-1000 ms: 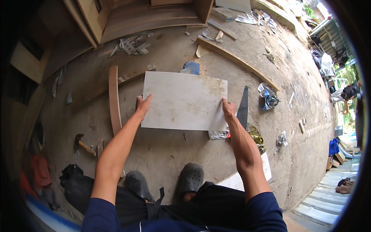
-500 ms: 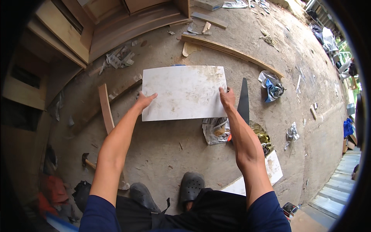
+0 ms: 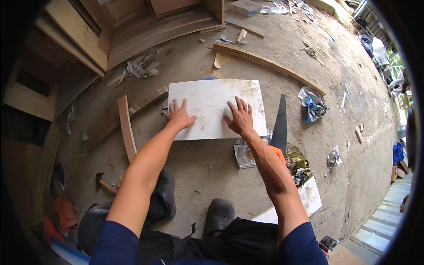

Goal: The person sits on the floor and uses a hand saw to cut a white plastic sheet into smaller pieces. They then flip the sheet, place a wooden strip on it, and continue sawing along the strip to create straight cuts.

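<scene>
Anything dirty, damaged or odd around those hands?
Yes. The board under the left hand and right hand looks dirty: brown blotches mar its white face, notably toward the far right corner. Crumpled litter near the saw looks untidy.

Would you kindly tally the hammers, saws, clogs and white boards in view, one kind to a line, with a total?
Hammer: 1
Saw: 1
Dark clogs: 2
White boards: 2
Total: 6
</scene>
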The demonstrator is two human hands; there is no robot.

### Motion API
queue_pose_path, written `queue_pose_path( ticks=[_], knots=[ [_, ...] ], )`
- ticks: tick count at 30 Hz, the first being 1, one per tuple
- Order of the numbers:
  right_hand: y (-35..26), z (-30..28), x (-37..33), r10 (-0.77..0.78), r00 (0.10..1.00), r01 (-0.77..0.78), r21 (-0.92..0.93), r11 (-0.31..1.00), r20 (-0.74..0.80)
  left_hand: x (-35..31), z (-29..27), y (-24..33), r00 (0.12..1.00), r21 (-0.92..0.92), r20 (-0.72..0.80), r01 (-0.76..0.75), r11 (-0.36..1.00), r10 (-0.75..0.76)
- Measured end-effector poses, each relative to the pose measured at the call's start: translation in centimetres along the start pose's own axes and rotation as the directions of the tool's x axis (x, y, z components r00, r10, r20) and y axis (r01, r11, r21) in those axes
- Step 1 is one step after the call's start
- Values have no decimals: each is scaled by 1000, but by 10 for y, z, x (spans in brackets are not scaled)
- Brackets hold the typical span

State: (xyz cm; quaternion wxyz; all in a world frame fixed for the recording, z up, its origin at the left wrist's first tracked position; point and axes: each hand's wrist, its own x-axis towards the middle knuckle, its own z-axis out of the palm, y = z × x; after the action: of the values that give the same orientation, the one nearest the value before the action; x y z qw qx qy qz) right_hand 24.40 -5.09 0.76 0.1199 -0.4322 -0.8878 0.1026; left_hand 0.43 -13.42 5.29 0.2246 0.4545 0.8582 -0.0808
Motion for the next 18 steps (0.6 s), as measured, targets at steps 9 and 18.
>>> queue_pose_path(
  ticks=[9,18],
  knots=[
    [-15,-40,-24,-366,843,431,-86,898,394,41,-8,15,977,107,162,-155,982,136],
    [-12,-55,-45,-64,885,209,-272,939,462,60,-48,66,951,193,298,-139,971,77]
  ],
)
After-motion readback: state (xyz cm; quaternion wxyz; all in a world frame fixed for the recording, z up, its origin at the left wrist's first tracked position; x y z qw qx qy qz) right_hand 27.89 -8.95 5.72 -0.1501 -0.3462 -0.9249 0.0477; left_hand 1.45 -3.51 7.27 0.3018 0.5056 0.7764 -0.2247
